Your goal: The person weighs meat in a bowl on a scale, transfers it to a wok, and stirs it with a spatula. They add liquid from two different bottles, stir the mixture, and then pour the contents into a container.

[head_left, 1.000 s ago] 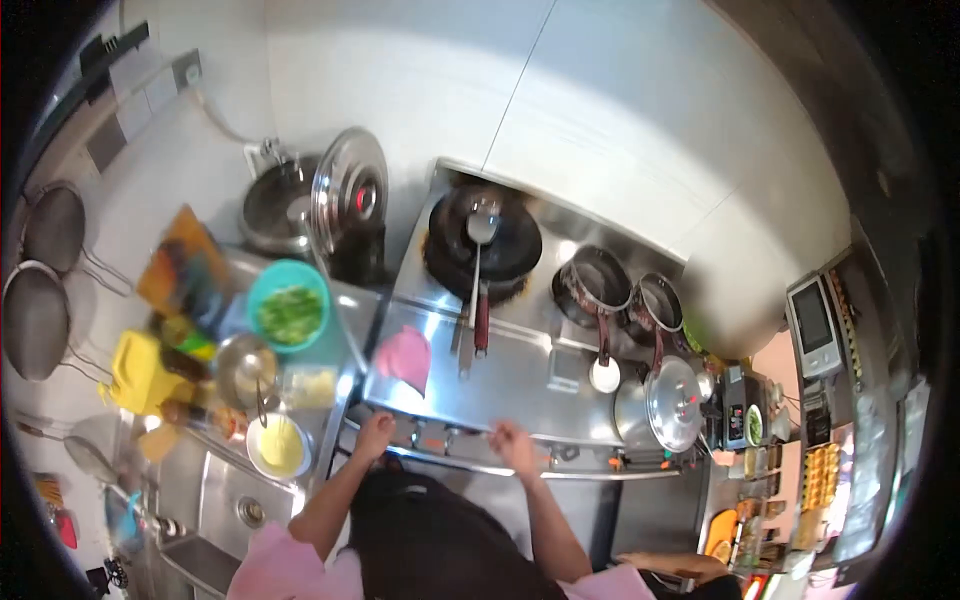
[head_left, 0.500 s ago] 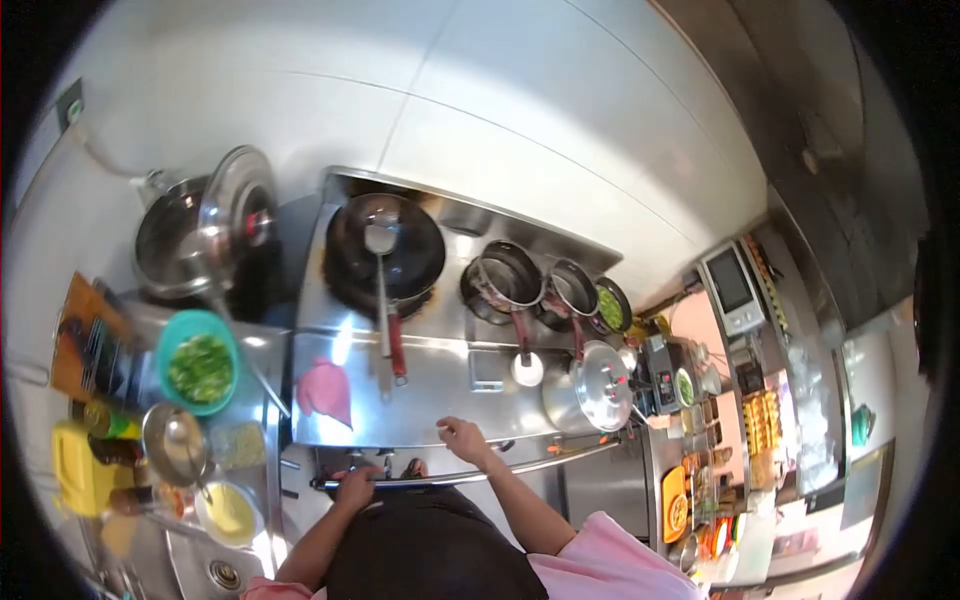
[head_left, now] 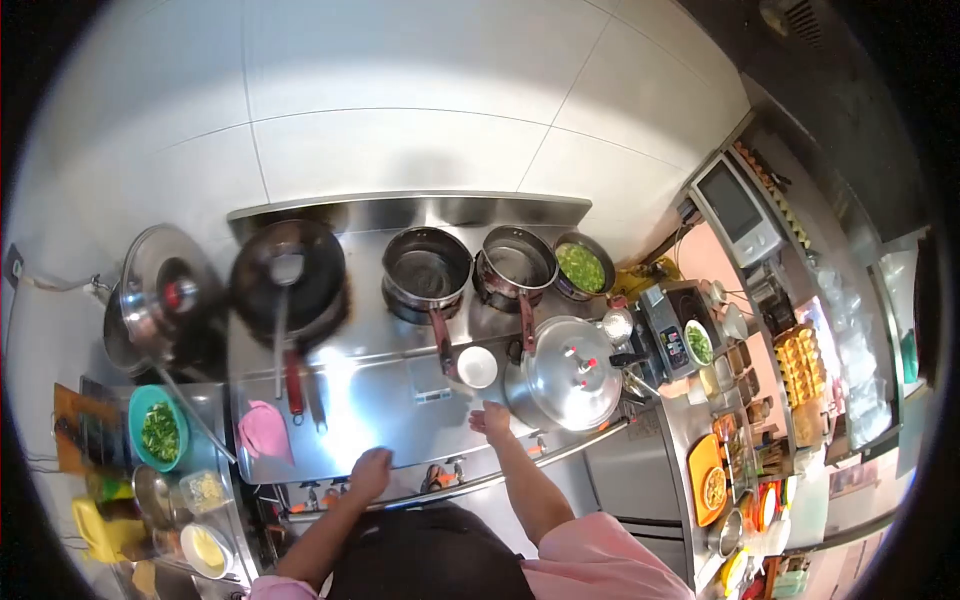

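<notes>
the small white bowl (head_left: 477, 367) sits on the steel stove top (head_left: 385, 400), just beside the handle of a saucepan (head_left: 426, 268) and near the lidded pot (head_left: 568, 373). the right hand (head_left: 491, 422) is just below the bowl and apart from it, fingers slightly parted and bent, holding nothing visible. the left hand (head_left: 371, 474) is over the stove's front edge; its fingers look bunched together (whether they pinch anything, i cannot tell). a pink cloth (head_left: 264, 432) lies well to the left of that hand. behind it is a dark wok (head_left: 262, 270) with a long-handled ladle (head_left: 286, 268) resting in it. a second saucepan (head_left: 517, 262) and a pan of green food (head_left: 580, 268) stand along the back, right of the first saucepan. farther left, a turquoise bowl (head_left: 139, 436) holds chopped greens (head_left: 160, 432).
</notes>
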Demonstrator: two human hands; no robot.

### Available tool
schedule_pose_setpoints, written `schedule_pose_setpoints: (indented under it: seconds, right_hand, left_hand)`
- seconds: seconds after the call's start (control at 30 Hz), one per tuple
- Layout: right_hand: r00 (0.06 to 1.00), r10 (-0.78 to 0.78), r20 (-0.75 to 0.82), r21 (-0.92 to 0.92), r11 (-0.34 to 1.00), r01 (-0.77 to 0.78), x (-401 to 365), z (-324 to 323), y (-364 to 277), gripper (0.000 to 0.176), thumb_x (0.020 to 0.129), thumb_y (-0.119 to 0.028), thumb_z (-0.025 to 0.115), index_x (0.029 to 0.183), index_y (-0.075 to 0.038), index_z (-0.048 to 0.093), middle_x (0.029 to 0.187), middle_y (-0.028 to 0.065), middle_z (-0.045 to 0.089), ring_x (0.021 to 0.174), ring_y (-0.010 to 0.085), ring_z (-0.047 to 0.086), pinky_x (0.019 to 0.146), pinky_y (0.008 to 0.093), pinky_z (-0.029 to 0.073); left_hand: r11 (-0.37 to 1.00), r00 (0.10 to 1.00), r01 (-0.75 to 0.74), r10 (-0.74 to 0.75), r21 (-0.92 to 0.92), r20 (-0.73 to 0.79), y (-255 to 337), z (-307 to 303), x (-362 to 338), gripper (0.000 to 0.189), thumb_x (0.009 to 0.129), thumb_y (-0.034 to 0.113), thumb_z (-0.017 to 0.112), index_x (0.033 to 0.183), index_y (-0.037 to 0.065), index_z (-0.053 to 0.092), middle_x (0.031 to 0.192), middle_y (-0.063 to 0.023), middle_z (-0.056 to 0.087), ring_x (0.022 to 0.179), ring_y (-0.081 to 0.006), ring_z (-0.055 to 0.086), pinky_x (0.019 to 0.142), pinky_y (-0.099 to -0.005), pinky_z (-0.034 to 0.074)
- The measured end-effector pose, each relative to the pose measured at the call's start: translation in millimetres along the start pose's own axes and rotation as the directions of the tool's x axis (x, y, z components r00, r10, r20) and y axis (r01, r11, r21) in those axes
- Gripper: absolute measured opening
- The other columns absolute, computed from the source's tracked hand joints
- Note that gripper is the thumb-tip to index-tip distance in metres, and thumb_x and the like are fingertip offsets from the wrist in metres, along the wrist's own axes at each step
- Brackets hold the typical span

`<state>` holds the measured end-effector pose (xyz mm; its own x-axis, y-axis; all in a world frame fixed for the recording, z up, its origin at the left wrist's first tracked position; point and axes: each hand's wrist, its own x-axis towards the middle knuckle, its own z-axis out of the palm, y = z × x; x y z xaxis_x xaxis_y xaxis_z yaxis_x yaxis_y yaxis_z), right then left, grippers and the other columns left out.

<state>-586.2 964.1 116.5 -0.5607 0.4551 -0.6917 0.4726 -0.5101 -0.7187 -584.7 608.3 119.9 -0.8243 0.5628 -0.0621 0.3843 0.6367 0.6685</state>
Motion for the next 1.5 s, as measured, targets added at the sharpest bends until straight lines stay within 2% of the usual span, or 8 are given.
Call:
schedule_pose_setpoints:
  seconds: [0.07,0.27,0.73,0.87,1.07,1.27,1.33,1.5]
  right_hand:
    - [1.0,-0.006,0.023,-0.023,1.0,0.006,29,-5,-10,0.04,0.096,-0.031,0.053,0.123,-0.003,0.048,0.089,0.0176,0.065,0.07,0.0268,0.066,0.06,0.0383,0.058]
    - [0.995,0.0,0.098,-0.142,0.99,0.014,81,-3,-22,0.035,0.095,-0.028,0.053,0.117,0.0,0.052,0.085,0.0166,0.066,0.068,0.0249,0.067,0.057,0.0367,0.058]
    - [0.939,-0.13,0.319,-0.592,0.746,0.304,-10,38,-13,0.025,0.086,-0.013,0.053,0.086,0.011,0.06,0.064,0.0173,0.067,0.05,0.0215,0.067,0.044,0.0328,0.055]
    - [0.925,-0.197,0.324,-0.697,0.612,0.375,21,51,24,0.026,0.088,-0.015,0.054,0.088,0.01,0.06,0.067,0.0179,0.068,0.053,0.0229,0.068,0.044,0.0344,0.056]
    - [0.901,0.057,0.43,-0.519,0.832,0.195,-40,15,-34,0.036,0.096,-0.027,0.055,0.116,0.003,0.057,0.081,0.0158,0.069,0.06,0.0215,0.068,0.049,0.0325,0.057]
    - [0.877,0.011,0.481,-0.668,0.653,0.358,-49,-170,32,0.035,0.097,-0.023,0.055,0.122,0.001,0.055,0.081,0.0137,0.068,0.06,0.02,0.067,0.053,0.0314,0.056]
    - [0.909,0.068,0.412,-0.877,0.301,0.375,-52,-257,64,0.032,0.094,-0.019,0.058,0.12,0.0,0.058,0.08,0.0117,0.069,0.061,0.0192,0.068,0.053,0.0317,0.056]
    - [0.99,0.106,0.094,-0.741,0.671,-0.001,-111,-504,208,0.029,0.09,-0.014,0.056,0.11,0.007,0.06,0.081,0.0184,0.07,0.061,0.0238,0.069,0.051,0.034,0.058]
  left_hand:
    - [0.978,0.952,-0.203,0.208,0.045,-0.223,57,0,62,0.032,0.079,0.008,0.062,0.11,0.001,0.06,0.11,-0.0182,0.062,0.104,-0.0382,0.058,0.092,-0.0469,0.047]
    - [0.957,0.998,0.015,0.003,0.291,-0.06,89,46,175,0.064,0.082,0.021,0.066,0.138,0.002,0.043,0.149,-0.0129,0.035,0.136,-0.0355,0.033,0.108,-0.0488,0.03]
    - [0.941,0.963,0.256,-0.227,0.222,-0.148,116,68,67,0.071,0.085,0.026,0.064,0.147,0.008,0.033,0.155,-0.0175,0.027,0.143,-0.04,0.024,0.114,-0.0556,0.023]
    - [0.921,0.929,0.358,-0.335,0.152,-0.16,117,82,32,0.066,0.086,0.024,0.063,0.144,0.007,0.038,0.152,-0.0205,0.031,0.142,-0.0403,0.026,0.113,-0.0547,0.024]
    - [0.918,0.923,0.371,-0.346,0.143,-0.169,136,98,26,0.073,0.081,0.023,0.067,0.146,0.012,0.035,0.147,-0.027,0.033,0.136,-0.0455,0.032,0.108,-0.0545,0.031]
    - [0.894,0.935,0.349,-0.315,0.28,-0.161,146,110,27,0.097,0.069,0.033,0.082,0.149,0.023,0.028,0.145,-0.0315,0.032,0.133,-0.0531,0.03,0.105,-0.0604,0.032]
    - [0.88,0.927,0.368,-0.325,0.299,-0.186,138,128,31,0.098,0.069,0.032,0.082,0.15,0.026,0.026,0.144,-0.0326,0.031,0.132,-0.0562,0.029,0.103,-0.0624,0.034]
    - [0.735,0.908,0.393,-0.407,0.552,-0.105,161,134,43,0.09,0.083,0.047,0.069,0.153,0.028,0.016,0.143,-0.0333,0.034,0.129,-0.0582,0.034,0.101,-0.0594,0.039]
